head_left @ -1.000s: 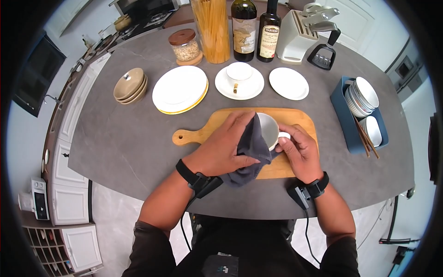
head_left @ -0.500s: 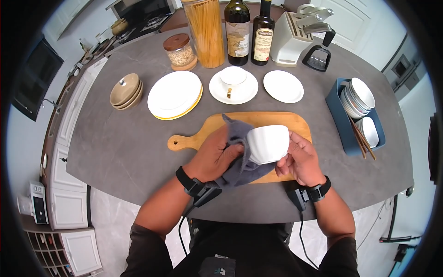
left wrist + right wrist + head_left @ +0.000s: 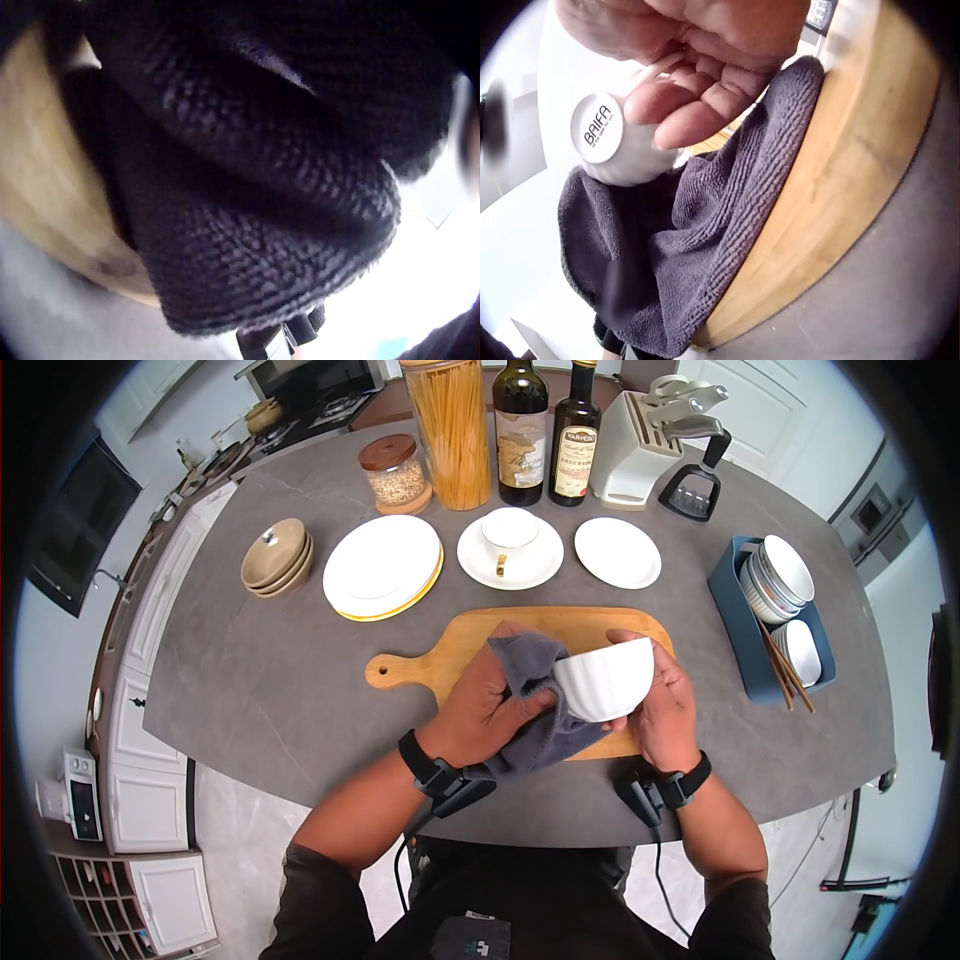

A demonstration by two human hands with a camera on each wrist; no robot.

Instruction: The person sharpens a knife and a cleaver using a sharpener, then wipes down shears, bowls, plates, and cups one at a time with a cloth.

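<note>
A white cup point(image 3: 606, 680) is held tilted on its side above the wooden cutting board point(image 3: 455, 635). The left hand point(image 3: 485, 700) grips a dark grey cloth point(image 3: 540, 745) against the cup's left side, thumb bent over the cloth. On the cup's right, the right hand point(image 3: 668, 705) holds it with curled fingers. In the right wrist view the cup's printed base point(image 3: 598, 129) faces the camera beside the right hand point(image 3: 697, 71), above the cloth point(image 3: 705, 217). The cloth point(image 3: 255, 187) fills most of the left wrist view, hiding the left fingers.
Behind the board stand stacked plates point(image 3: 380, 565), a cup on a saucer point(image 3: 540, 565) and a small plate point(image 3: 618, 552). Brown bowls point(image 3: 275, 555) are at left, a blue bin point(image 3: 738, 625) with bowls and chopsticks at right. Bottles point(image 3: 520, 455) and a knife block point(image 3: 630, 455) stand behind.
The cup has turned from its opening showing to its outer side showing, then shifted slightly right. The left hand has moved from over the cloth to the cup's left, thumb now bent on the cloth.
</note>
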